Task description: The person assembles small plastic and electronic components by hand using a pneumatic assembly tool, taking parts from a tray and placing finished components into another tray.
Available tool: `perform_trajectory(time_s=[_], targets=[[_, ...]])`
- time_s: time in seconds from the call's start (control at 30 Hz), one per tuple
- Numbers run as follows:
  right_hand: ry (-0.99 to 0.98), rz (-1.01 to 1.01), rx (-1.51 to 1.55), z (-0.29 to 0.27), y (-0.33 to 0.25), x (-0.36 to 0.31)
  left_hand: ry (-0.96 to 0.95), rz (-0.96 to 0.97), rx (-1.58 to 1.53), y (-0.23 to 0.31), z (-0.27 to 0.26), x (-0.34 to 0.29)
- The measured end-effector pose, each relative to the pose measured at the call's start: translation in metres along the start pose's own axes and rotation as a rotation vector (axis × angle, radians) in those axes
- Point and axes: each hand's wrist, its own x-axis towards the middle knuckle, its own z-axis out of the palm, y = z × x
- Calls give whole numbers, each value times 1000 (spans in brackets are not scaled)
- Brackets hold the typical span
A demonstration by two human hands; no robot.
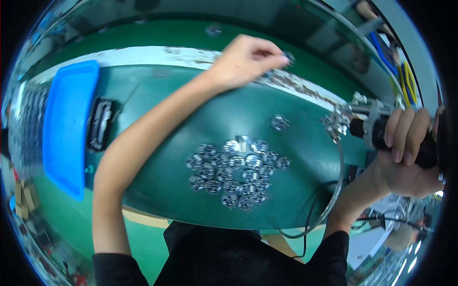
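Observation:
My left hand [250, 62] reaches past the table's far edge, thumb and fingers pinched together at a small round metallic part [289, 58], blurred by motion. At the right, the fingers of my right hand [405, 152] wrap around a black cylindrical tool [379, 132], whose narrow end points left toward a shiny metal fixture [336, 123]. One round silvery part [279, 122] lies alone on the green table. Nearer me, several similar parts [231, 186] sit close together in a cluster.
A blue tray [69, 128] stands at the left beside a black case [100, 125] and stacked clear trays [29, 128]. Across the white ledge [181, 56], another round part [213, 29] lies on a green strip. A grey hose [339, 176] curves down from the fixture.

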Motion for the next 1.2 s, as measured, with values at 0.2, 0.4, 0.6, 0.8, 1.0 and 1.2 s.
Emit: perform_trajectory(time_s=[0.2, 0.4, 0.6, 0.8, 1.0, 1.2], targets=[[101, -57, 78, -20, 5, -11, -74, -11, -17, 16, -9, -40], [109, -26, 25, -18, 19, -10, -59, -160, 651, 84, -121, -126], [180, -16, -71, -4, 5, -8, 488, -367, 1040, 169, -305, -261], [173, -22, -28, -11, 11, -9, 1050, -516, 1039, 204, -499, -393], [119, -38, 66, -6, 8, -2, 978, -262, 1655, 184, -509, -331], [57, -17, -60, 8, -6, 8, 385, 131, 1129, 98, -210, -91]])
